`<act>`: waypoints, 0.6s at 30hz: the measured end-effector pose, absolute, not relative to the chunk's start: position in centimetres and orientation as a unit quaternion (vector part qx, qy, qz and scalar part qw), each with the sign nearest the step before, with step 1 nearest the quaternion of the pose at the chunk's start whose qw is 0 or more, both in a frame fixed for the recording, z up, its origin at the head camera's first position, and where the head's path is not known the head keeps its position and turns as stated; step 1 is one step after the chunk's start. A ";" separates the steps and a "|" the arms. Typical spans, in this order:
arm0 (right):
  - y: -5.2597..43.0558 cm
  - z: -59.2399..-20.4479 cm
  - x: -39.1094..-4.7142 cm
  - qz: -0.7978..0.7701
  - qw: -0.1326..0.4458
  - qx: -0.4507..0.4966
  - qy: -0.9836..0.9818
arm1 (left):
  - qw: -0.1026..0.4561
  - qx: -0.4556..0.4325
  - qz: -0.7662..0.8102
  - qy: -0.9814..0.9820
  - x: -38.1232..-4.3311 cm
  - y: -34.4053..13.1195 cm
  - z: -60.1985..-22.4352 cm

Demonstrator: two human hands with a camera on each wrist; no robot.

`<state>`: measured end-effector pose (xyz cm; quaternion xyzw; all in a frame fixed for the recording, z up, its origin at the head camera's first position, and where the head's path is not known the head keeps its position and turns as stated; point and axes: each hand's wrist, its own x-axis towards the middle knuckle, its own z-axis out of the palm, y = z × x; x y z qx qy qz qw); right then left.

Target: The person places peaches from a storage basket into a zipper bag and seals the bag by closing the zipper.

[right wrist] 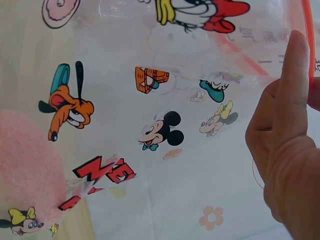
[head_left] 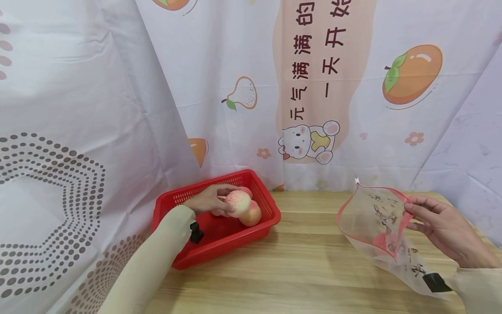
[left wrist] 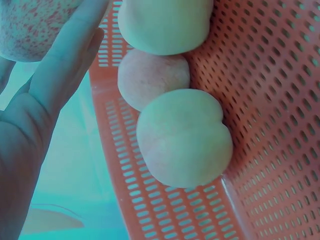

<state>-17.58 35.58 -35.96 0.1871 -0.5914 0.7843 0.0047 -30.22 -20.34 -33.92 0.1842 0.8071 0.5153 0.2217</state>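
Observation:
My left hand [head_left: 209,199] grips a pale peach with pink speckles [head_left: 238,203], held over the red basket [head_left: 223,249]. Other peaches lie in the basket, among them a yellow-orange one [head_left: 251,214]. The left wrist view shows several peaches [left wrist: 185,137] against the perforated basket wall, below the speckled peach [left wrist: 35,27] in the fingers. At the right, my right hand [head_left: 445,224] pinches the red-edged mouth of a clear zip bag [head_left: 364,213], whose mouth gapes. A pink peach [right wrist: 27,165] sits inside the bag, seen through its cartoon-printed film.
The wooden table [head_left: 306,261] lies between basket and bag. Behind it hangs a fruit-printed curtain [head_left: 251,56], and a dotted white cloth [head_left: 78,87] hangs close along the basket's left side.

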 end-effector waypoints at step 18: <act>35.6 -35.8 -17.7 0.775 0.004 0.188 -0.604 | 0.213 0.212 0.476 0.827 -29.9 -18.2 -32.3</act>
